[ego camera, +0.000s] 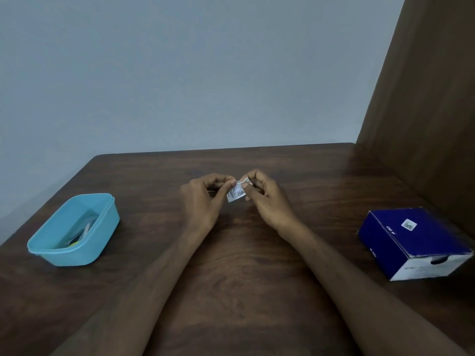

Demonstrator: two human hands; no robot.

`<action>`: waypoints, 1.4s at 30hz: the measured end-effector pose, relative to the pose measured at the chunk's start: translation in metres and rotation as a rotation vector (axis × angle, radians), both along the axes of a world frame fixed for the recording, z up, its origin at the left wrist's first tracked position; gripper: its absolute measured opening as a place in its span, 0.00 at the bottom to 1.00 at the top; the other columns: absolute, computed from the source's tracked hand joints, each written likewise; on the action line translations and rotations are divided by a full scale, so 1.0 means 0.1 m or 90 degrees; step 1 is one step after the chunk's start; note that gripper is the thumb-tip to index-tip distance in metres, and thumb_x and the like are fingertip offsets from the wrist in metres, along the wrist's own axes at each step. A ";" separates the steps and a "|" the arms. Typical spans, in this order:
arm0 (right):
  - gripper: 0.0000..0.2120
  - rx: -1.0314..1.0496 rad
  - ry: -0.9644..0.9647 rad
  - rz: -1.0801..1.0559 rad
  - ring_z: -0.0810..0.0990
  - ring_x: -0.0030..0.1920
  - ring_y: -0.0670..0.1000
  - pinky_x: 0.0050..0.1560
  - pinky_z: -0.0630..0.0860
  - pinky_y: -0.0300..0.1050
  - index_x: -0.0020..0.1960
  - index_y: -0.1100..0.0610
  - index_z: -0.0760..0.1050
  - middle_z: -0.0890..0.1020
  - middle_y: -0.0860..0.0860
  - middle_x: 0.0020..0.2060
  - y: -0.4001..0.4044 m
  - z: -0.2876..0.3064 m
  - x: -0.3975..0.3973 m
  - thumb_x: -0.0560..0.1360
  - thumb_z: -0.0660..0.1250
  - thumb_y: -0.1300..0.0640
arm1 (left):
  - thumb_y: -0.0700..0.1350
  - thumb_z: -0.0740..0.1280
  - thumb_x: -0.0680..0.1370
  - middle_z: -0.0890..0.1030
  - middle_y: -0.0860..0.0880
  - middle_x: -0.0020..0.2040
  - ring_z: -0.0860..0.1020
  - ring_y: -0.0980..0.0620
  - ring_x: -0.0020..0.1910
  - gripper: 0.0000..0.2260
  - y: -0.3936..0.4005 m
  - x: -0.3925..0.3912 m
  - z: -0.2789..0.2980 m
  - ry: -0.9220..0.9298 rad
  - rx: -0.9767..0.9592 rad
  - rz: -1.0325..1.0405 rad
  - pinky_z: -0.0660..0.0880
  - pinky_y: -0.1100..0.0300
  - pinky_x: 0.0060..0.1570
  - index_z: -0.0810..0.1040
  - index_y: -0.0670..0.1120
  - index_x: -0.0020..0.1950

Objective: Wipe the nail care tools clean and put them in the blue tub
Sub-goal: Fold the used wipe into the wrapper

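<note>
**Ana:** Head view, looking down over both forearms. Taking the small white sachet (235, 192) as the landmark: the left hand (203, 199) pinches its upper left edge between thumb and curled fingers, and the right hand (264, 199) pinches its top right corner, where a strip of the packet is folded or partly torn away. It is held just above the table (239, 278).

**Ben:** Can you read the sachet?

**Ana:** No. It carries dark print, too small to make out. What is inside it is hidden.

**Ben:** And the blue tub?

**Ana:** The blue tub (74, 228) stands well to the left of the sachet and somewhat nearer the camera, open on top. Things lie in it: pale and dark shapes with a touch of yellow, presumably the tools, but its near wall covers most of them and I cannot tell what each one is.

**Ben:** Anything on the other side?

**Ana:** A dark blue box (413, 242) sits far right of the sachet, also nearer the camera. It has a small square label on top, and white lettering that I cannot read. A dark opening shows in its white front face.

**Ben:** The surroundings?

**Ana:** The table is dark brown wood grain. Beyond the sachet, a plain pale grey-blue wall (192, 73) rises behind the table's far edge. To the right, a brown panel (424, 111) stands upright against the table, cut off by the frame edge.
</note>
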State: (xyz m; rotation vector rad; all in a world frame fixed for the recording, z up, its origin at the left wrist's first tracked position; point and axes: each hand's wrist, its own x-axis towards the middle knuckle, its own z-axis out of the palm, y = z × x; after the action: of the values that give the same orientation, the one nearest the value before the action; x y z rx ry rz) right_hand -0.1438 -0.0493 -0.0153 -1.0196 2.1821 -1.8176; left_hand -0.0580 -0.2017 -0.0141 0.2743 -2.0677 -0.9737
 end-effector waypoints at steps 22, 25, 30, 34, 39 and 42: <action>0.06 -0.081 -0.132 0.008 0.86 0.39 0.58 0.43 0.84 0.51 0.52 0.57 0.77 0.87 0.57 0.41 -0.02 -0.04 -0.10 0.87 0.63 0.61 | 0.44 0.78 0.78 0.89 0.57 0.44 0.86 0.62 0.43 0.03 0.01 -0.03 -0.04 -0.002 0.003 -0.059 0.81 0.69 0.44 0.91 0.49 0.51; 0.07 -0.078 -0.141 -0.002 0.89 0.42 0.55 0.46 0.85 0.50 0.51 0.57 0.77 0.87 0.57 0.43 -0.07 -0.09 -0.11 0.87 0.62 0.62 | 0.44 0.77 0.80 0.89 0.58 0.48 0.87 0.62 0.46 0.05 -0.02 -0.06 -0.07 -0.030 -0.016 -0.072 0.84 0.62 0.48 0.90 0.49 0.55; 0.08 -0.100 -0.146 -0.091 0.90 0.42 0.56 0.45 0.85 0.52 0.49 0.55 0.79 0.86 0.52 0.40 -0.05 -0.14 -0.16 0.84 0.63 0.63 | 0.47 0.77 0.77 0.86 0.59 0.60 0.85 0.63 0.53 0.18 0.03 -0.05 -0.08 -0.055 -0.156 -0.123 0.83 0.61 0.55 0.84 0.53 0.68; 0.05 -0.080 -0.127 -0.103 0.88 0.40 0.53 0.47 0.87 0.56 0.49 0.53 0.80 0.87 0.48 0.38 -0.02 -0.13 -0.16 0.79 0.66 0.55 | 0.45 0.77 0.77 0.87 0.58 0.58 0.85 0.59 0.54 0.17 0.01 -0.07 -0.10 -0.045 -0.185 -0.136 0.84 0.55 0.52 0.84 0.53 0.66; 0.04 -0.099 -0.060 -0.165 0.88 0.43 0.48 0.48 0.84 0.51 0.48 0.49 0.83 0.90 0.45 0.43 -0.02 -0.09 -0.17 0.81 0.70 0.54 | 0.43 0.79 0.77 0.87 0.59 0.56 0.86 0.62 0.49 0.16 0.02 -0.06 -0.10 -0.044 -0.113 -0.102 0.85 0.60 0.47 0.86 0.51 0.64; 0.02 -0.092 -0.023 -0.245 0.86 0.43 0.41 0.48 0.84 0.48 0.47 0.48 0.87 0.88 0.40 0.42 0.04 -0.08 -0.22 0.77 0.77 0.50 | 0.44 0.80 0.77 0.87 0.60 0.56 0.87 0.58 0.46 0.17 -0.01 -0.06 -0.07 -0.052 -0.031 -0.113 0.86 0.56 0.48 0.85 0.55 0.65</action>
State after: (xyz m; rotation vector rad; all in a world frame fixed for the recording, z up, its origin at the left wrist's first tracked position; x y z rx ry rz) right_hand -0.1661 -0.0456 -0.0233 -0.6094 2.3828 -2.1594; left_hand -0.0642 -0.2023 -0.0215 0.1080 -2.2161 -1.0293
